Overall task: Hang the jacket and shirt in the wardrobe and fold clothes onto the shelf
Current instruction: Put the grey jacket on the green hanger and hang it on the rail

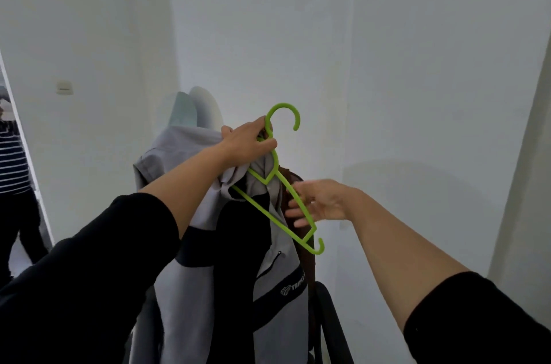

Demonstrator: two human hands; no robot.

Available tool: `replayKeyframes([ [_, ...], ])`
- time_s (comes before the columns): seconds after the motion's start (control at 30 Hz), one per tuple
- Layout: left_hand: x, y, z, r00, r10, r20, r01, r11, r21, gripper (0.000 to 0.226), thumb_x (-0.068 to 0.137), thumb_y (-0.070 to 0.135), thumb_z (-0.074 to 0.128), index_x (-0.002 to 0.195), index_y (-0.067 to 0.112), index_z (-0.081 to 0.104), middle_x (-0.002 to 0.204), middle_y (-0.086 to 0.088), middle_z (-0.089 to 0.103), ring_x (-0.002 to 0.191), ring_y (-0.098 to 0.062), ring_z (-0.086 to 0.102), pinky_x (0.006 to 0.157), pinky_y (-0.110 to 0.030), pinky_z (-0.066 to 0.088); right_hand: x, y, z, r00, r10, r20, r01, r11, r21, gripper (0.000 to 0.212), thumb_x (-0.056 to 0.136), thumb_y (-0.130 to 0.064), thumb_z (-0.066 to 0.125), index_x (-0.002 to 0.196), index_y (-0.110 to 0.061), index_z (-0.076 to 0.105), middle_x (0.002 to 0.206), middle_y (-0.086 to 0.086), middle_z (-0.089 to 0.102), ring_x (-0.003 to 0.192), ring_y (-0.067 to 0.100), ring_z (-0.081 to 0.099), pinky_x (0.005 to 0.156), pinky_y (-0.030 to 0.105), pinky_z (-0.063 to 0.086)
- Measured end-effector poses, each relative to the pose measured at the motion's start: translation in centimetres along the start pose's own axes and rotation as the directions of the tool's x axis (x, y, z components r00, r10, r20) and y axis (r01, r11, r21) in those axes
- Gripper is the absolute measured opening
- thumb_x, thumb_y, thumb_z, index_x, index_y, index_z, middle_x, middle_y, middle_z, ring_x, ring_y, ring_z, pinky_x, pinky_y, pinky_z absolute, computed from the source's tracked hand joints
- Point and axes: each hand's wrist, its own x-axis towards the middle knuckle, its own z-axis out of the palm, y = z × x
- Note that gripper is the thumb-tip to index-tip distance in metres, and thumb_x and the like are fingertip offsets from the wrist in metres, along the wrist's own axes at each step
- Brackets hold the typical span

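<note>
A grey and black jacket (208, 289) hangs in front of me in mid-air, its collar bunched at the top. My left hand (246, 144) grips the neck of a bright green plastic hanger (281, 187) together with the jacket's collar. The hanger is tilted, its right arm pointing down and outside the jacket. My right hand (320, 202) is just behind the hanger's lower arm, fingers spread, touching or nearly touching it. A brown garment (302, 256) shows behind the jacket's right edge. No wardrobe or shelf is in view.
White walls meet in a corner straight ahead. An ironing board top (196, 108) leans there behind the jacket. A dark chair arm (331, 322) sits low at centre right. A person in a striped top (13, 173) stands in the doorway at far left.
</note>
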Motion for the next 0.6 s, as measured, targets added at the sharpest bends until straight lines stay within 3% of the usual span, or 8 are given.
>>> replayKeyframes([
  [0.13,-0.6,0.2,-1.4,0.998,0.063,0.03,-0.061,0.997,-0.05,0.012,0.089,0.028,0.047,0.08,0.027,0.039,0.072,0.01,0.045,0.073,-0.013,0.042,0.086,-0.035,0.022,0.7,1.3,1.0,0.985,0.093,0.148,-0.067,0.982,-0.177,0.031,0.094,-0.006,0.054,0.124,-0.008,0.048,0.09,0.008,0.061,0.067,0.019,0.062,0.053,0.022,0.055],
  [0.27,-1.3,0.8,-1.7,0.993,0.1,0.062,-0.099,0.995,-0.022,0.01,0.077,0.038,0.043,0.075,0.03,0.037,0.067,0.013,0.043,0.067,-0.011,0.041,0.093,-0.036,0.024,1.7,1.6,2.4,0.993,0.0,0.12,0.037,0.951,-0.306,0.007,0.092,-0.018,0.061,0.098,-0.015,0.061,0.083,0.005,0.066,0.065,0.018,0.065,0.053,0.028,0.057],
  [0.4,-1.6,0.0,-1.8,0.996,0.087,0.033,-0.084,0.992,-0.09,0.01,0.073,0.038,0.043,0.072,0.031,0.037,0.066,0.013,0.042,0.067,-0.012,0.04,0.088,-0.037,0.032,2.1,1.8,2.3,0.986,-0.164,0.027,0.161,0.901,-0.404,0.017,0.095,-0.021,0.054,0.082,-0.02,0.064,0.08,-0.002,0.065,0.071,0.012,0.062,0.063,0.026,0.053],
  [0.6,-1.8,-0.4,-1.7,0.997,0.074,0.038,-0.069,0.991,-0.117,0.01,0.074,0.037,0.043,0.072,0.032,0.036,0.066,0.012,0.04,0.066,-0.012,0.038,0.083,-0.038,0.031,2.3,2.3,2.1,0.973,-0.05,0.226,0.118,0.947,-0.3,0.009,0.088,-0.026,0.063,0.089,-0.017,0.065,0.098,0.002,0.067,0.102,0.023,0.064,0.084,0.042,0.053],
])
